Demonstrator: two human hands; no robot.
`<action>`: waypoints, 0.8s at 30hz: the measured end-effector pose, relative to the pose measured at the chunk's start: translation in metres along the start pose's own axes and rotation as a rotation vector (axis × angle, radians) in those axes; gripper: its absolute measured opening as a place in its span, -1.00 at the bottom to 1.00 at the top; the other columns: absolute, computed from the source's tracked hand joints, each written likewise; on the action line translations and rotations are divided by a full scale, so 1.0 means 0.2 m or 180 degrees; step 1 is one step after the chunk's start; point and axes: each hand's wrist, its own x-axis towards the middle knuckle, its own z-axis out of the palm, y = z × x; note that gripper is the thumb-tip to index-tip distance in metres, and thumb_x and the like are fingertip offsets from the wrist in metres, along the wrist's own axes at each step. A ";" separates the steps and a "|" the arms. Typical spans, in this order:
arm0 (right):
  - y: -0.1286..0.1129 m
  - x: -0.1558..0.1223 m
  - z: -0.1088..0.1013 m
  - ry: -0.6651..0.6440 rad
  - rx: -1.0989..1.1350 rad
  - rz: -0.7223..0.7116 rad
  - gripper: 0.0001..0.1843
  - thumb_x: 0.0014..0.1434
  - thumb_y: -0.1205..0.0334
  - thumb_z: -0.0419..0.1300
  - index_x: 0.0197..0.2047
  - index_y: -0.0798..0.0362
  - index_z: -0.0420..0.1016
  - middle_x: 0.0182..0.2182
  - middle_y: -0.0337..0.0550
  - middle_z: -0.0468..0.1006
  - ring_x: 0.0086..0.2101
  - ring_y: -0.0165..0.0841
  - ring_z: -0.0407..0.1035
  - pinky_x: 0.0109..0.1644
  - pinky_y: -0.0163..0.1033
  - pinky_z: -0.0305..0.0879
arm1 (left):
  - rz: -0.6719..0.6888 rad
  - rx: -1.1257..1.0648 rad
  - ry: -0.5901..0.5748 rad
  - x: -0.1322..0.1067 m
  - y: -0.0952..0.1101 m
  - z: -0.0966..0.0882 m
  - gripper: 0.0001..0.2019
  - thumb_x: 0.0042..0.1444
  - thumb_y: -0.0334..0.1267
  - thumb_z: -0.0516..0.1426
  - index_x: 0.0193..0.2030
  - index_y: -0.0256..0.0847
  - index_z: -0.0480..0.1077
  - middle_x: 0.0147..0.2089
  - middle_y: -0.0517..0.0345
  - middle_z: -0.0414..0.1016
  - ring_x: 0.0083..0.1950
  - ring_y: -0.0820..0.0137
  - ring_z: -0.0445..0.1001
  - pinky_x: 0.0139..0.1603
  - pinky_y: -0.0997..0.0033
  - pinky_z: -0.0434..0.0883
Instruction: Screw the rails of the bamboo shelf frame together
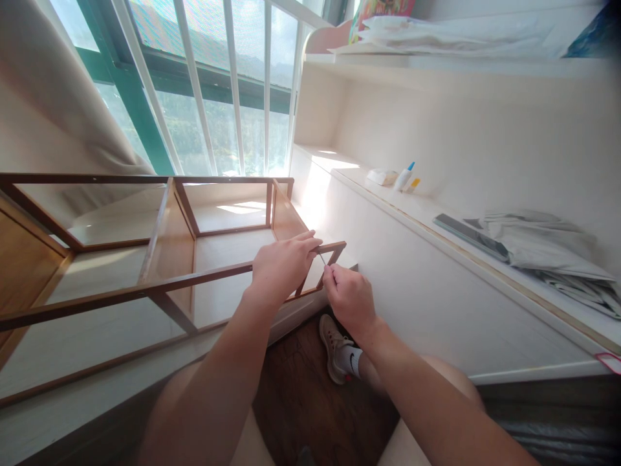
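A brown wooden shelf frame [160, 285] lies on its side on a white ledge, its rails running left to right. My left hand [284, 262] is closed over the front rail near the frame's right end, fingers wrapped round the wood. My right hand [349, 298] is just right of it, pinched on a thin metal tool [322, 259] whose tip points at the frame's corner joint [334, 249]. The tool is too small to name.
A white shelf unit [436, 213] on the right carries a small glue bottle [403, 176], a dark flat bar [468, 234] and folded grey cloth [543, 243]. A barred window [218, 84] is behind. My shoe [334, 346] rests on the dark wood floor below.
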 end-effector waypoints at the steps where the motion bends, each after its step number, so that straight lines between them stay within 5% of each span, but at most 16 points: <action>1: 0.00 0.00 0.00 -0.0016 -0.0093 -0.0023 -0.61 0.32 0.16 -0.08 -0.50 0.06 0.34 -0.58 -0.18 0.44 -0.54 -0.41 0.21 -0.41 -0.25 -0.15 | 0.0008 0.0008 0.0007 0.00 0.00 0.00 -0.66 0.24 0.00 -0.11 0.08 0.32 0.34 0.27 0.49 0.27 -0.10 0.29 0.53 -0.20 0.30 0.40; 14: 0.02 0.02 -0.01 -0.0014 -0.0240 -0.0159 -0.60 0.33 0.14 -0.10 -0.49 0.07 0.34 -0.56 -0.17 0.43 -0.54 -0.42 0.18 -0.42 -0.23 -0.20 | -0.0022 0.0011 -0.0026 0.00 0.00 -0.01 -0.66 0.24 -0.01 -0.12 0.08 0.32 0.34 0.27 0.51 0.26 -0.08 0.29 0.52 -0.18 0.30 0.40; 24: -0.04 -0.02 0.07 0.0111 0.1681 0.0740 -0.54 0.30 0.05 -0.09 -0.61 0.03 0.19 -0.69 -0.27 0.25 -0.60 -0.43 0.11 -0.47 -0.30 -0.02 | 0.0000 0.0010 -0.0037 0.00 0.00 -0.01 -0.65 0.25 -0.01 -0.12 0.09 0.32 0.33 0.27 0.49 0.27 -0.10 0.30 0.53 -0.21 0.30 0.40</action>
